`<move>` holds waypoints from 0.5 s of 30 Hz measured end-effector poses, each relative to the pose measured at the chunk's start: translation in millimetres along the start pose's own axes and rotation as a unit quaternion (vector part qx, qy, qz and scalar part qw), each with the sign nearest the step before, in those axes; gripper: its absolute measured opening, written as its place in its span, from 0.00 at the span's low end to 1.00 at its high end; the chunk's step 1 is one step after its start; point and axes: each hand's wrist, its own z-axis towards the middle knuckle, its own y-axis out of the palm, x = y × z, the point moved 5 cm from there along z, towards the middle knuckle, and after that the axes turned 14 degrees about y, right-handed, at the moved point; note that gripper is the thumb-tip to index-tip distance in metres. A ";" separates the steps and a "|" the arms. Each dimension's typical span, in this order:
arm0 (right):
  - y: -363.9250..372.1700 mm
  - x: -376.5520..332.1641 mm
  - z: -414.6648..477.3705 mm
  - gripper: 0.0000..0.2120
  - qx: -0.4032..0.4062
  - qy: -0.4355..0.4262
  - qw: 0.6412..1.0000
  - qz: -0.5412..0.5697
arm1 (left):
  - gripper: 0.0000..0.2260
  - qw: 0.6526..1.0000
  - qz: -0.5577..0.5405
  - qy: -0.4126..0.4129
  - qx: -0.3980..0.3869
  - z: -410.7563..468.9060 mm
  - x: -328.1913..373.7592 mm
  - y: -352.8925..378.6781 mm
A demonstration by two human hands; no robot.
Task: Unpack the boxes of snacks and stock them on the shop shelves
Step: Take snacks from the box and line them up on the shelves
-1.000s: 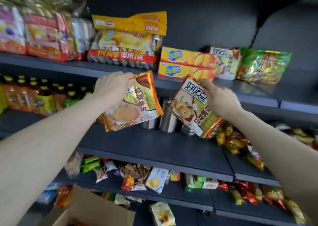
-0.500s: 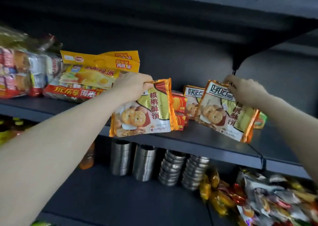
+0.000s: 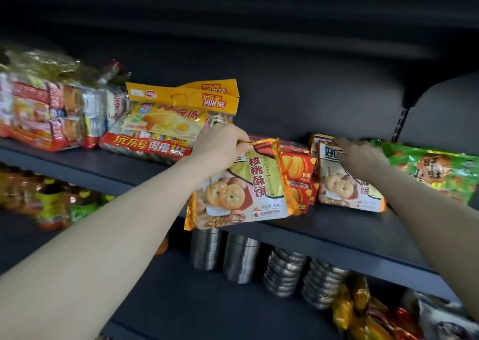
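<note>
A person is stocking a dark shop shelf (image 3: pixel 337 225). The left hand (image 3: pixel 220 145) is pinching the top edge of a gold walnut-biscuit bag (image 3: pixel 243 192), which is hanging at the shelf's front edge with its bottom dipping below the lip. The right hand (image 3: pixel 363 158) is lying over the top of a second biscuit bag (image 3: pixel 337 189), which is standing further along the shelf between red boxes (image 3: pixel 298 166) and a green bag (image 3: pixel 435 168). Blur makes it impossible to tell whether the fingers are gripping or only steadying. To do this step well, the hanging bag probably needs lifting clear of the lip. It should then be set upright, label outward, leaning on the red boxes before being released.
</note>
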 end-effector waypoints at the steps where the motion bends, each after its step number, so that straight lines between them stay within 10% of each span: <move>1: -3.7 1.9 -6.2 0.23 0.011 0.001 1.000 0.006 | 0.11 1.000 -0.007 0.005 0.011 -1.5 2.7 -2.4; 6: -58.4 -14.4 -70.9 0.17 0.088 0.010 0.966 0.244 | 0.10 0.997 -0.027 0.046 0.049 -9.8 27.4 -19.3; 15: -68.4 -45.9 -179.1 0.19 -0.155 0.001 0.878 0.453 | 0.09 0.990 -0.059 0.107 0.075 -24.4 85.3 -21.9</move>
